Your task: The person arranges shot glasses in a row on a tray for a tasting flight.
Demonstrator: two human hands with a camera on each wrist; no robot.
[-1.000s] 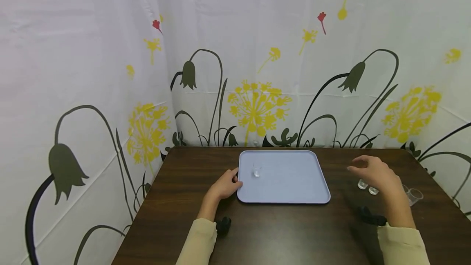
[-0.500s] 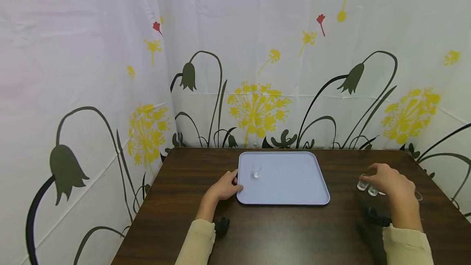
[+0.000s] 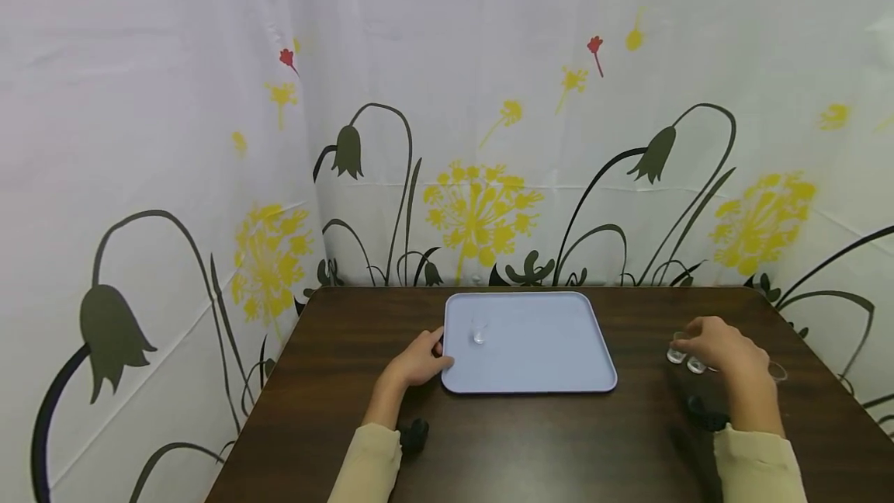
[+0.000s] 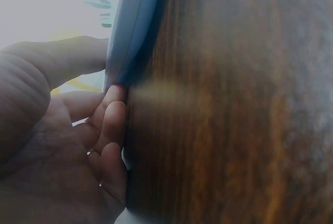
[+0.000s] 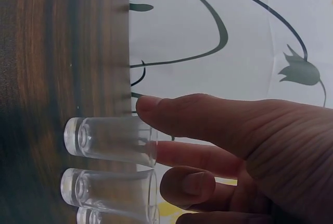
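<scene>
My left hand grips the left rim of a pale blue tray, thumb on top and fingers curled at its edge. A small clear shot glass stands upright on the tray's left part. On the right, my right hand pinches the rim of another clear shot glass between thumb and finger; its base is on the table. Beside it stands a second shot glass, with part of a third glass at the right wrist view's lower edge.
Everything is on a dark wood-grain table. Behind the right hand, the rim of one more clear glass shows. A white curtain with printed flowers hangs along the table's back and left side.
My right hand has moved slightly right and down onto the leftmost shot glass of the group, and its fingers have closed at the rim. My left hand stays on the tray.
</scene>
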